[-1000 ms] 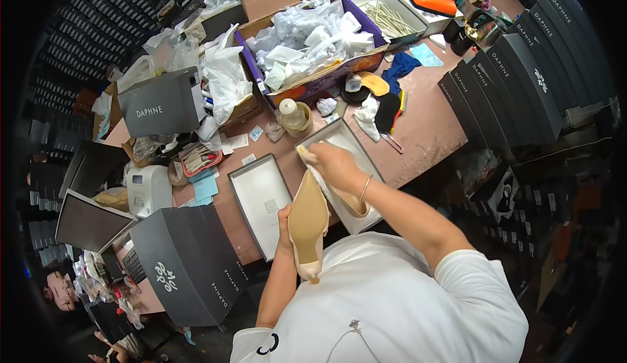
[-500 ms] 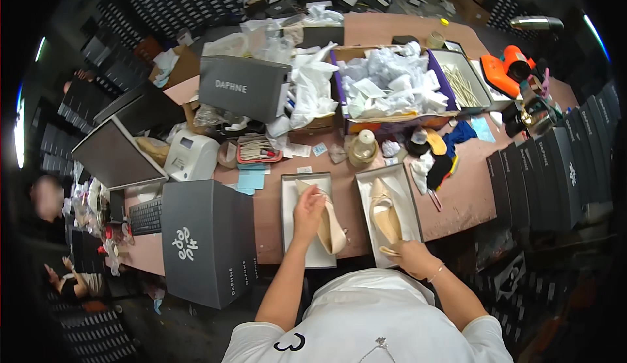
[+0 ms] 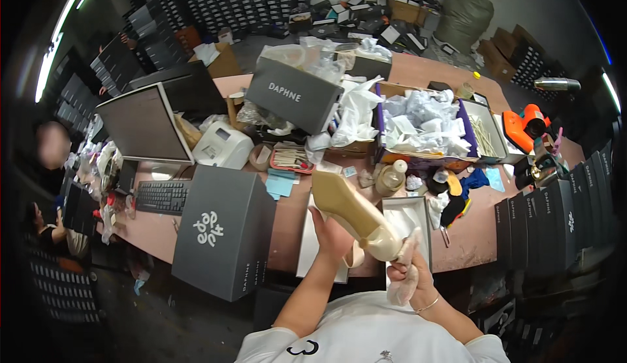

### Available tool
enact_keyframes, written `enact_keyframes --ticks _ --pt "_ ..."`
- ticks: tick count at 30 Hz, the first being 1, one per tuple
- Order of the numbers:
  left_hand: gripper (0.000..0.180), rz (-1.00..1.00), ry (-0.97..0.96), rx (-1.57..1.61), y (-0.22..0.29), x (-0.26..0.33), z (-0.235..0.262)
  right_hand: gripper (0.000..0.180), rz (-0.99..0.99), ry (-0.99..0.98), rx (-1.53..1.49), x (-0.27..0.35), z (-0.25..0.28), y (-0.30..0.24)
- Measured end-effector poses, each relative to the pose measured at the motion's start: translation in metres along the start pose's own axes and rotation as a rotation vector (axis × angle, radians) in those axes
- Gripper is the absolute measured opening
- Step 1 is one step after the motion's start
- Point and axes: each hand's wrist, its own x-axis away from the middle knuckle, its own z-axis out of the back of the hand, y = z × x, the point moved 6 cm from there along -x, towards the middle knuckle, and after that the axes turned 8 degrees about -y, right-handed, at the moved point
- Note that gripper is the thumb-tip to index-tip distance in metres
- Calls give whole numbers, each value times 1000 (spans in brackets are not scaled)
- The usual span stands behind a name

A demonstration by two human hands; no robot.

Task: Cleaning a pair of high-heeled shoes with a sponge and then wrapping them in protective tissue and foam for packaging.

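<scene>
A beige pump with a low heel (image 3: 349,207) is raised over the table, its tan sole turned up toward me. My left hand (image 3: 332,233) holds it from beneath, with most fingers hidden behind the shoe. My right hand (image 3: 423,279) is closed round a crumpled pale cloth (image 3: 403,290), which touches the shoe's heel end. Below the shoe lies an open shoebox (image 3: 307,253), partly covered by my left hand. A beige loop (image 3: 354,256) shows beside that hand; I cannot tell which shoe it belongs to. Behind my right hand is another open shoebox (image 3: 424,219) with white lining.
A large dark shoebox (image 3: 219,232) stands left, near a keyboard (image 3: 163,196) and monitor (image 3: 145,124). Beyond are a bottle (image 3: 392,179), a purple box of crumpled tissue (image 3: 424,128) and a tray of sticks (image 3: 292,158). Dark shoeboxes (image 3: 545,229) line the right side.
A pump has come up out of a box and is turned sole up in my left hand. The pale cloth now shows plainly in my right hand. The whole view has shifted.
</scene>
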Motion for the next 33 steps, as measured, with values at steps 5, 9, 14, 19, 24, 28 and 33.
enact_keyframes --ticks 5,9,14,19,24,28,33 --pt "70 7 -269 377 34 -17 -17 30 -235 -34 276 -12 5 25" --pt "60 127 24 61 42 17 -14 27 19 146 815 -17 26 -37" --pt "50 491 153 -66 0 73 33 22 760 -378 2001 -6 -70 -21" --pt "58 743 240 -142 -56 104 24 20 512 -303 2209 -29 -13 -8" --pt "63 682 159 -87 -58 102 10 16 421 -574 2172 9 -23 25" --pt "64 623 224 -176 -59 105 7 12 483 -269 2219 -27 -25 0" --pt "64 618 212 -206 -52 98 10 10 497 -505 2202 -18 -43 16"
